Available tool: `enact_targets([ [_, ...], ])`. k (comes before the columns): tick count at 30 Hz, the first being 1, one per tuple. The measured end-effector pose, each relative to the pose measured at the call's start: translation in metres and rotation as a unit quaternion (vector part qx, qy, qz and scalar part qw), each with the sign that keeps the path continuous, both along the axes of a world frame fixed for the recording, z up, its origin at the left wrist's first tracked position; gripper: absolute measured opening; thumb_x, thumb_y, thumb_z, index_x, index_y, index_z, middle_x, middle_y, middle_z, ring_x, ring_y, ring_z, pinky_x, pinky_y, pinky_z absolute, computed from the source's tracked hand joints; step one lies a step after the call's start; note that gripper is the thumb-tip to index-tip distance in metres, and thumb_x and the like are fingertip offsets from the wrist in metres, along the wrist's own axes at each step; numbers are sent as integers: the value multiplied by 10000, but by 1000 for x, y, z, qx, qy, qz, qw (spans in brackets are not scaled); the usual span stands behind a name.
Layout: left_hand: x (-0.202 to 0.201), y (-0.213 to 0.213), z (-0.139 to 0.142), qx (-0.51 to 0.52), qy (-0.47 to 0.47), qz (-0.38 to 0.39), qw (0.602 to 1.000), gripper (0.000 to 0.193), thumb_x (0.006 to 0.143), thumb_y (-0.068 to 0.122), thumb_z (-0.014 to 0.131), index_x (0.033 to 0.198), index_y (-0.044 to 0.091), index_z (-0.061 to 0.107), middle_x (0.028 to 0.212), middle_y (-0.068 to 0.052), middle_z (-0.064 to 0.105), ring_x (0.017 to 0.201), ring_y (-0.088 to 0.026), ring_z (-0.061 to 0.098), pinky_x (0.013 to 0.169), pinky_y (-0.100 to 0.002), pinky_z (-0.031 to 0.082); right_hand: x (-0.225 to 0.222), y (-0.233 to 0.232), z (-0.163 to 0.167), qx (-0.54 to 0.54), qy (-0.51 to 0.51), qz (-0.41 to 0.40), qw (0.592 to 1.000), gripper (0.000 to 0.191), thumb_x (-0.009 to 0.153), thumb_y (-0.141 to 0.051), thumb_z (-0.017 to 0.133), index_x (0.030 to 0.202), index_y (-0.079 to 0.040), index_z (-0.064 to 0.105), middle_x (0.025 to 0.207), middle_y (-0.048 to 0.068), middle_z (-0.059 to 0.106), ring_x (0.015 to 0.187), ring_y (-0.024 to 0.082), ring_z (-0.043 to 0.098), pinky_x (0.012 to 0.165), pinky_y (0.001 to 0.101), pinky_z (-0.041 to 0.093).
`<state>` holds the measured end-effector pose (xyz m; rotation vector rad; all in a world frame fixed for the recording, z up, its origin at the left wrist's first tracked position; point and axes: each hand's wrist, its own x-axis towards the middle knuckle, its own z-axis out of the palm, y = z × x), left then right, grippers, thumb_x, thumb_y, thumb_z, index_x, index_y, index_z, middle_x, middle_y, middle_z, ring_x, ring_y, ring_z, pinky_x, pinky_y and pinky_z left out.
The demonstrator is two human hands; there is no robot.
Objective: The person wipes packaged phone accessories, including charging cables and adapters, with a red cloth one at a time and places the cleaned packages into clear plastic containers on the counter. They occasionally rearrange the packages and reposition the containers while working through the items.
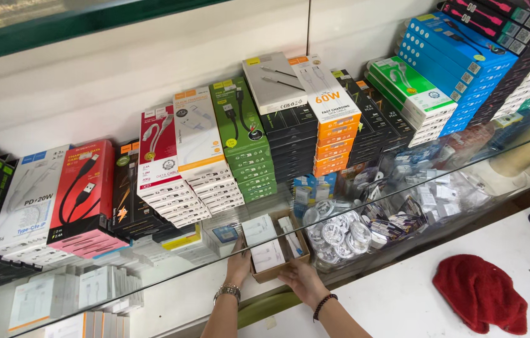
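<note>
Two hands steady an open cardboard box on the lower shelf beneath a glass shelf.

The left hand [238, 261] is closed on the near-left corner of the cardboard box [279, 245], and the right hand [303, 280] cups its near-right edge from below; the hands are apart, one at each side. The box is shallow, brown and open-topped, and holds flat white packets lying side by side. It sits on the lower shelf just beside a heap of coiled white cables in clear bags [337, 233], under the glass shelf [402, 181] that carries rows of stacked cable boxes [246, 147]. Likely risks: tilted, the open box could shed its loose packets; drawn out carelessly, it may snag the bagged cables or knock the glass edge above.
</note>
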<state>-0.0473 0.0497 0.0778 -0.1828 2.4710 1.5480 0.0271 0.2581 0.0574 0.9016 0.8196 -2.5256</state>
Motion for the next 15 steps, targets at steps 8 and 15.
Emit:
enact_targets([
  [8, 18, 7, -14, 144, -299, 86, 939, 546, 1025, 236, 531, 1486, -52, 471, 1334, -287, 632, 1193, -419, 674, 1001, -515, 607, -33, -10, 4, 62, -46, -42, 996, 256, 1006, -108, 558, 1166, 91, 572, 1114, 184, 614, 1013, 314, 650, 953, 444, 595],
  [15, 10, 32, -23, 269, -226, 184, 918, 770, 1029, 271, 487, 1642, 244, 22, 1544, -74, 375, 1387, -279, 437, 1128, -463, 467, -74, -17, -1, -3, 50, -39, 998, 215, 956, -64, 524, 1128, 44, 593, 1106, 157, 656, 997, 286, 678, 996, 437, 564],
])
